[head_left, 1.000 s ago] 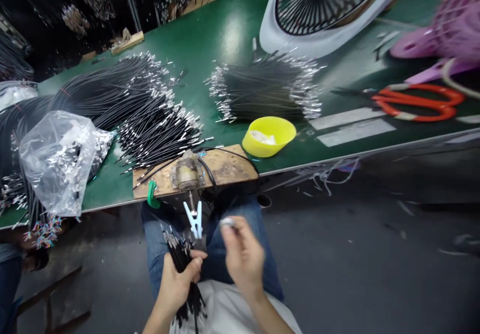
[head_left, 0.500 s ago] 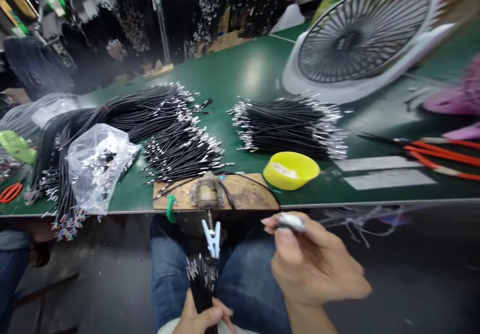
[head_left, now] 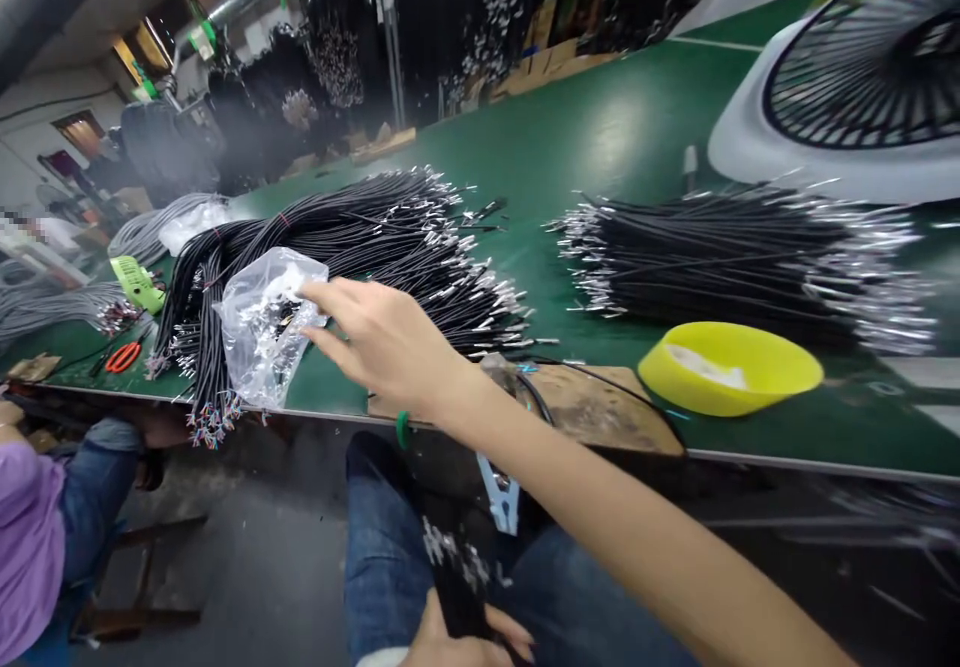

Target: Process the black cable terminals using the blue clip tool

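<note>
Low over my lap, my left hand [head_left: 457, 644] is wrapped round a bundle of short black cables [head_left: 459, 592], their silvery tips pointing up and blurred. My right hand [head_left: 386, 342] is stretched across to the left, thumb and fingers apart, at the right edge of a clear plastic bag [head_left: 255, 372]. Small white and dark pieces show inside the bag. Nothing can be seen in the right fingers; whether they touch the bag is hard to tell. Behind this hand lies a pile of black cables [head_left: 345, 217] with pale metal ends.
A wooden board [head_left: 600, 402] with a light-blue clip [head_left: 501, 497] below it sits at the table edge. Further right are a yellow bowl [head_left: 750, 377], another cable stack [head_left: 705, 257] and a white fan [head_left: 757, 137]. Orange-handled scissors [head_left: 124, 357] lie left. A person in purple [head_left: 30, 537] sits far left.
My right hand has swung left from beside the bowl to the plastic bag; the small white thing it held no longer shows. The view has turned left. My left hand keeps the cables.
</note>
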Tool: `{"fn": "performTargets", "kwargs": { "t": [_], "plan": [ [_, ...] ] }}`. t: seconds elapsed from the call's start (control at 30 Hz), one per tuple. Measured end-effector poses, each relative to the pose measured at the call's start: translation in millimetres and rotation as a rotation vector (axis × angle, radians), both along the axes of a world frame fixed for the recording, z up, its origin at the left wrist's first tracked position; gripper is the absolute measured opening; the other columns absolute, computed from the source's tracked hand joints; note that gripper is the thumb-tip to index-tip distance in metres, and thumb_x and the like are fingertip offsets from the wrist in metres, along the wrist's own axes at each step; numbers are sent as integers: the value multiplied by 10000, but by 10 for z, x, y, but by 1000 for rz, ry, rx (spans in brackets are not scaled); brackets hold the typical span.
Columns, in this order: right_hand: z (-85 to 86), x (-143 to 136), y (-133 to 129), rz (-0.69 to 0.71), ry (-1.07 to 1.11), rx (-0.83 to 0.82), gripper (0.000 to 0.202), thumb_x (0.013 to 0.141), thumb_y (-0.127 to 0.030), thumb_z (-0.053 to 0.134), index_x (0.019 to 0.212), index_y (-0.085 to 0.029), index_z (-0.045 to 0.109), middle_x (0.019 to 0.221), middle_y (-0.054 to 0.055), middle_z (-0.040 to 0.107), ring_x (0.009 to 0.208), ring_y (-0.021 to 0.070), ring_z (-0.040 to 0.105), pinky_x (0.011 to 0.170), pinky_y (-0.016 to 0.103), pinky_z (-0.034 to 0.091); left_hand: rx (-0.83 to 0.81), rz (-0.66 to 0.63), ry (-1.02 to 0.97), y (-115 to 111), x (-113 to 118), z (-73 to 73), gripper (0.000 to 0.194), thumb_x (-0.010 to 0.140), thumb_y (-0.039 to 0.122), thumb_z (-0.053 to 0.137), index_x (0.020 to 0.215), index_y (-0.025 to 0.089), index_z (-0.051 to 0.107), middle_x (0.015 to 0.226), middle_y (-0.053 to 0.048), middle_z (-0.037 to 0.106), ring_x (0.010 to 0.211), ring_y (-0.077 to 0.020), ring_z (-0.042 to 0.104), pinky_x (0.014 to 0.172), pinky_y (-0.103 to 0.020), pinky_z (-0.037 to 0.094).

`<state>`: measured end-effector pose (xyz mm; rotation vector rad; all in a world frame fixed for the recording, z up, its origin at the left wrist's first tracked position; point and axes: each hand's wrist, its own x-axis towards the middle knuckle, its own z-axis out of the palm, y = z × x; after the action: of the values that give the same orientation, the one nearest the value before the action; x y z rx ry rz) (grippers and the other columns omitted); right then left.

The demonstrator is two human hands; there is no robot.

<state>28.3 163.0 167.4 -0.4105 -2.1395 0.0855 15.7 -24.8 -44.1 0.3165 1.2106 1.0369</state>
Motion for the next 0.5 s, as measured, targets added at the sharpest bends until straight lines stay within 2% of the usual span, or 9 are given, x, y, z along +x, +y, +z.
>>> {"fn": "performTargets", "kwargs": {
  "t": [0.03, 0.1, 0.13, 0.17, 0.2, 0.27, 0.33, 0.43, 0.5],
  "plan": [
    [-127, 124, -124, -31, 87, 7, 215, 857, -201, 558, 1044, -104, 600, 808, 75, 671, 727, 199, 639, 650, 305, 493, 46, 48, 95, 5, -43, -72, 275, 526, 306, 768, 685, 120, 643, 566, -31, 606, 344, -80, 460, 383, -245, 352],
    [-489, 429, -478, -133, 246, -54, 151, 866, -153, 537, 1001, -159, 605, 711, 41, 651, 638, 168, 608, 627, 284, 472, 81, 155, 190, 24, -151, -174, 262, 675, 345, 727, 774, 122, 633, 603, -12, 597, 388, -69, 465, 422, -241, 395],
    [-702, 573, -678, -162, 268, -109, 136, 868, -140, 523, 966, -180, 608, 649, 24, 628, 594, 161, 592, 602, 276, 466, 88, 191, 217, 37, -209, -200, 245, 785, 353, 641, 873, 125, 626, 668, -6, 608, 460, -76, 505, 481, -237, 442],
    [-921, 690, -878, -126, 290, -154, 132, 870, -125, 508, 926, -195, 606, 571, -7, 581, 522, 143, 555, 559, 260, 455, 88, 198, 229, 54, -264, -211, 243, 862, 343, 560, 953, 123, 607, 766, -13, 622, 565, -93, 557, 544, -249, 485],
    [-1137, 770, -1065, -110, 294, -221, 137, 868, -109, 500, 900, -198, 598, 541, -19, 558, 492, 134, 534, 538, 251, 452, 91, 200, 234, 74, -311, -209, 248, 887, 328, 530, 1004, 120, 599, 870, -32, 629, 678, -122, 599, 610, -277, 513],
    [-1537, 819, -1375, -191, 264, -398, 121, 855, -131, 521, 936, -180, 595, 658, 33, 643, 602, 173, 607, 603, 290, 499, 105, 178, 233, 124, -369, -179, 255, 886, 307, 537, 1050, 121, 593, 974, -54, 627, 796, -158, 618, 692, -325, 527],
    [-1855, 776, -1566, -236, 176, -682, 238, 848, -285, 552, 1045, -158, 594, 842, 100, 700, 744, 231, 662, 645, 334, 539, 129, 143, 228, 182, -372, -134, 264, 885, 310, 537, 1058, 119, 593, 1003, -62, 625, 838, -173, 619, 726, -347, 525],
    [-2101, 747, -1624, -151, 86, -1101, 304, 901, -332, 428, 1056, -155, 620, 936, 119, 721, 824, 242, 689, 698, 336, 559, 164, 71, 223, 256, -323, -76, 257, 887, 315, 533, 1032, 114, 598, 975, -60, 629, 818, -165, 620, 714, -338, 525],
    [-2107, 812, -1557, -116, 107, -1219, 331, 916, -353, 388, 970, -168, 657, 886, 103, 728, 794, 236, 690, 699, 327, 552, 170, 16, 222, 284, -296, -50, 249, 888, 318, 532, 1004, 109, 603, 932, -49, 632, 770, -151, 620, 676, -316, 527]
  ]
}}
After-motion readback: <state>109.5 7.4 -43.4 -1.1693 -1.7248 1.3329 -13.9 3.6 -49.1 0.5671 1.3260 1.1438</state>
